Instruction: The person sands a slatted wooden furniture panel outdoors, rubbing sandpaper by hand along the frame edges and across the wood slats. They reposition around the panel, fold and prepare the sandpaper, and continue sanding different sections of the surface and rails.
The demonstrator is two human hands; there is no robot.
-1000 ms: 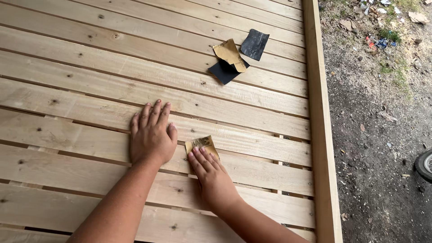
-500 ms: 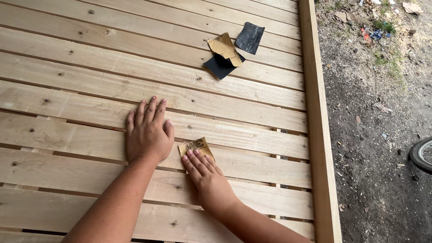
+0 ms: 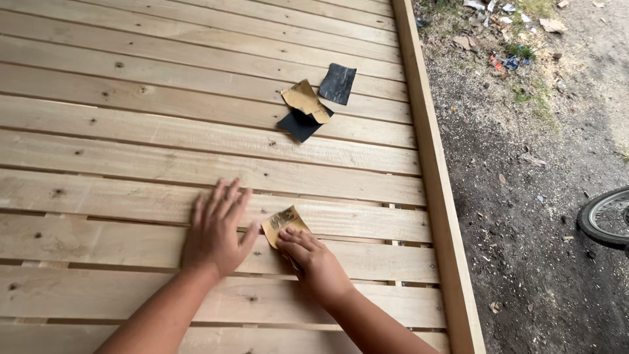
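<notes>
My left hand [image 3: 216, 229] lies flat, fingers spread, on a pale wooden slat [image 3: 131, 246] of a slatted panel. Beside it, my right hand [image 3: 313, 257] presses a small tan piece of sandpaper [image 3: 282, 221] against the same slat, fingertips on its near edge. The paper's far corner sticks out beyond the fingers. Both forearms come in from the bottom of the view.
Spare sandpaper pieces lie on farther slats: a tan folded one [image 3: 305, 100], a black sheet under it [image 3: 300, 124] and another dark sheet [image 3: 338, 83]. A wooden side rail [image 3: 432, 177] bounds the panel on the right. Beyond it is dirt ground with litter and a wheel [image 3: 606, 216].
Both hands stay in about the same spot on the slat, the right hand still on the sandpaper. The view has shifted slightly.
</notes>
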